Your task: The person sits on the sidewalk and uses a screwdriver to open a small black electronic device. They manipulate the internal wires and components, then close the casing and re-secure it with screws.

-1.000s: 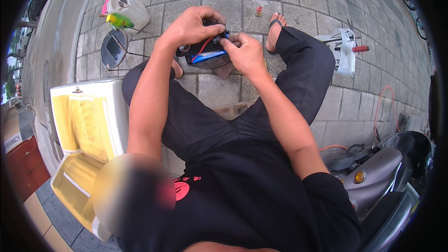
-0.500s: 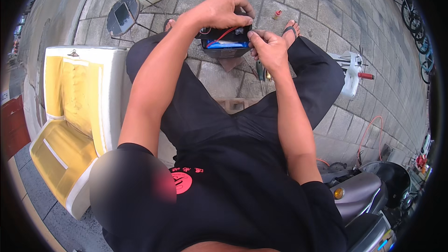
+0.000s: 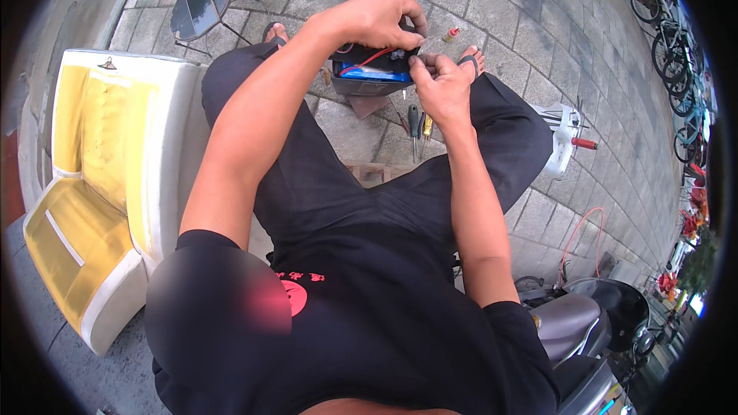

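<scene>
Overhead, head view: left hand (image 3: pixel 378 18) curls over the top of a black battery box (image 3: pixel 371 79) at upper centre, gripping it. Right hand (image 3: pixel 440 81) pinches a small fitting at the box's right end, beside a red wire (image 3: pixel 369 58). Screwdrivers (image 3: pixel 416 124) lie on the paving (image 3: pixel 538 31) just below.

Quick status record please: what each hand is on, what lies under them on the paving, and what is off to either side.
left hand: curled over the top of the black battery box, fingers at its far edge
right hand: pinching at the box's right top corner, by the red wire
box: held above the knees, blue panel on top
below: screwdrivers lying on the paving
left side: white and yellow seat, round mirror
right side: white part with red handle, scooter, orange cable
</scene>
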`<state>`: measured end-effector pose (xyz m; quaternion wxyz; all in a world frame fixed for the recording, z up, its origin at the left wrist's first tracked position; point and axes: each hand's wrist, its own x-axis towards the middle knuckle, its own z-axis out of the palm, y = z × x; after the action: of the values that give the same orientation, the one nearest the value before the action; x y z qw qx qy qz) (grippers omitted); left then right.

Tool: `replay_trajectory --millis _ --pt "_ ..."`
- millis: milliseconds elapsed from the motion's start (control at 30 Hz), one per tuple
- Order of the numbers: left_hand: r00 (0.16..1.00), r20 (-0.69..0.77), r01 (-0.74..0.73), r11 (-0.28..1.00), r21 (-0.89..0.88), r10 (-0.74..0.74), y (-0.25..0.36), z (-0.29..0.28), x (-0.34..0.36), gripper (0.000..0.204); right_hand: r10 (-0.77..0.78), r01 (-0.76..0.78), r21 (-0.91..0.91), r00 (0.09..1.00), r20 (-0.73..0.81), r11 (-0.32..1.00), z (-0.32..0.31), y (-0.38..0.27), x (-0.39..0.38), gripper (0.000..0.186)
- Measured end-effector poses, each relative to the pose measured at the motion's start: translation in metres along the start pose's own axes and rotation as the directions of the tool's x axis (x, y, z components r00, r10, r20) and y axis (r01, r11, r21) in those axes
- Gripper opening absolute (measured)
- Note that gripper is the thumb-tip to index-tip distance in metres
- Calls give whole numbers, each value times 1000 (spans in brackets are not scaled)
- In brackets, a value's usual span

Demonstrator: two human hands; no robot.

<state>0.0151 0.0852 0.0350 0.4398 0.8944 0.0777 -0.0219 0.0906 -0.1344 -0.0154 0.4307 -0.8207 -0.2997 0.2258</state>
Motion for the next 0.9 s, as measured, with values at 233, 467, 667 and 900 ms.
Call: replay_trajectory --millis 233,467,667,900 --pt "996 -20 -82 997 -11 82 -7 3 2 31 -27 23 -24 984 -175 999 20 -3 -7 30" --pt "999 -3 35 995 -91 -35 1 4 2 24 11 22 169 982 -191 985 24 -1 -11 24" --pt "999 -33 23 998 -59 -25 5 0 -6 22 68 -33 329 993 -98 944 26 6 -13 27" --pt "994 -52 -91 994 57 94 14 5 -2 22 104 -59 451 992 -77 891 24 9 -16 23"
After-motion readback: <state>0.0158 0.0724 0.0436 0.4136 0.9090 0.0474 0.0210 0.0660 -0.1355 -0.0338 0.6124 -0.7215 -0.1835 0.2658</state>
